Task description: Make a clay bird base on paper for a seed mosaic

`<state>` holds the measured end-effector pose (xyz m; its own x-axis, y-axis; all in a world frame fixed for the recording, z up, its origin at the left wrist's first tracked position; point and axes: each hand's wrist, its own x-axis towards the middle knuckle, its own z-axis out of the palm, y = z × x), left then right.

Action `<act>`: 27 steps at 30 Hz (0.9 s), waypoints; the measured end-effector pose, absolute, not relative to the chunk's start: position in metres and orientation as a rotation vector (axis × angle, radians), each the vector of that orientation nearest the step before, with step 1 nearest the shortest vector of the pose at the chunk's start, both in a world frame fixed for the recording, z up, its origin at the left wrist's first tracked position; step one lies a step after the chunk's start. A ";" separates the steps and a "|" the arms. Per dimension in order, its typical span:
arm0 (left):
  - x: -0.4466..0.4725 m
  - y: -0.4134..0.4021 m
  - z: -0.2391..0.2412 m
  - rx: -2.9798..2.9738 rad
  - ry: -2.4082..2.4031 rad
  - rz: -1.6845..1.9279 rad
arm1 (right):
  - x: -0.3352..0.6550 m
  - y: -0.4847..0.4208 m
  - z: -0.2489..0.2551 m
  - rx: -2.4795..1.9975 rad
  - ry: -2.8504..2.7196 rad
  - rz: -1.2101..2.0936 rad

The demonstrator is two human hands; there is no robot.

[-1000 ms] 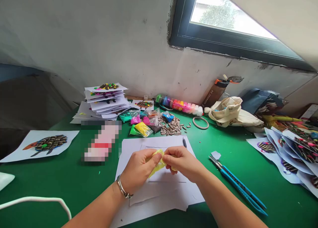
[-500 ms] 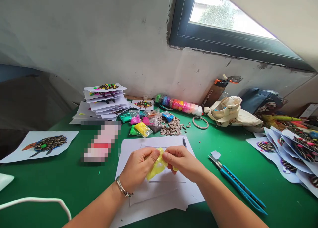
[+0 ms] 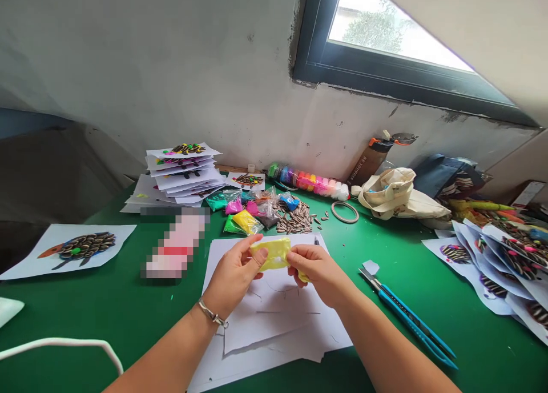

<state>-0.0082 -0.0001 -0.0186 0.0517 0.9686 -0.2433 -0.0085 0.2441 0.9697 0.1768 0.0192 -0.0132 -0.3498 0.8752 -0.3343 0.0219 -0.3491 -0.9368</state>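
Observation:
Above the white paper, a small bag of yellow modelling clay (image 3: 274,252) is stretched out between both hands. My left hand (image 3: 240,265) grips its left end, thumb in front and fingers behind. My right hand (image 3: 317,267) pinches the right end, and a bit of yellow shows beneath its curled fingers. Under them lies white paper (image 3: 274,330) with pencil lines drawn on it. A pen (image 3: 316,240) rests at the paper's top edge, partly behind my right hand.
Bagged clay (image 3: 246,221) and sunflower seeds (image 3: 295,219) lie behind the paper. Blue-handled tweezers (image 3: 411,313) are at right, near a tape ring (image 3: 345,212). Seed pictures are stacked back left (image 3: 184,179) and far right (image 3: 505,261); another (image 3: 81,251) lies left. A bottle (image 3: 370,159) stands by the wall.
The yellow bag has been raised slightly and turned flatter toward me. My left hand has moved up a little and its fingers are more spread behind the bag.

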 end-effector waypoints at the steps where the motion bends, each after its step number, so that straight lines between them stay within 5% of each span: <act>1: -0.009 0.001 -0.019 1.023 1.280 1.022 | 0.177 0.020 -0.014 -1.234 -1.233 1.770; 8: -0.021 0.003 -0.008 1.171 1.480 1.407 | 0.154 0.059 -0.009 -1.245 -1.241 1.665; 27: -0.023 0.009 -0.021 0.963 1.324 1.423 | 0.142 0.096 -0.040 -1.487 -1.576 1.186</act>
<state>-0.0234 0.0093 -0.0206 -0.2557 0.9655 -0.0490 -0.1184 0.0190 0.9928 0.1423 0.0963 -0.0398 -0.1365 0.9835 -0.1184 0.3863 -0.0572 -0.9206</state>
